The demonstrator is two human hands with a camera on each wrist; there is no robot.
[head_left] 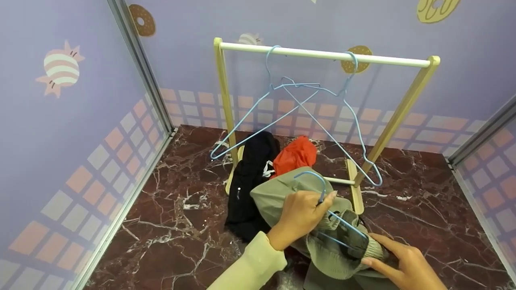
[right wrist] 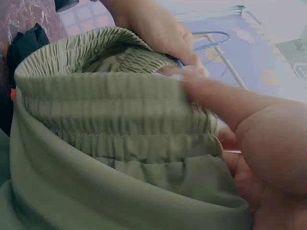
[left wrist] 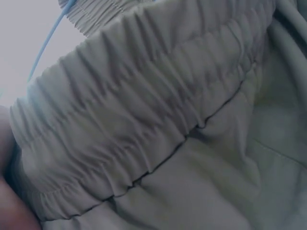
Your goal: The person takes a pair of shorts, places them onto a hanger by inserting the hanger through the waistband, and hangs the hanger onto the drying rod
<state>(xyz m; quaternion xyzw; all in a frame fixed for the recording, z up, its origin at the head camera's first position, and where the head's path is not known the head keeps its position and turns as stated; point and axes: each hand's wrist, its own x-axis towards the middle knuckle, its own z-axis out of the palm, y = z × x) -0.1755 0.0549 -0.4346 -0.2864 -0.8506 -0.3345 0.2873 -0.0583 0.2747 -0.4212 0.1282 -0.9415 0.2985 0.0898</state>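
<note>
My left hand (head_left: 300, 211) grips a light-blue wire hanger (head_left: 346, 222) just below its hook. The hanger's lower part lies inside the waist opening of grey-green pants (head_left: 278, 193). With thumb and fingers, my right hand (head_left: 407, 264) pinches the gathered elastic waistband (right wrist: 120, 108) at the hanger's right end. In the left wrist view the waistband (left wrist: 134, 100) fills most of the picture, with a bit of hand at the left edge. Whether the pants are long or short cannot be seen.
Two blue wire hangers (head_left: 258, 100) hang overlapping on a rack's white bar (head_left: 322, 53). Black clothing (head_left: 250, 193) and a red garment (head_left: 296, 155) lie on the dark marbled floor (head_left: 173, 225), beyond the pants. Printed wall panels (head_left: 193, 72) enclose the space.
</note>
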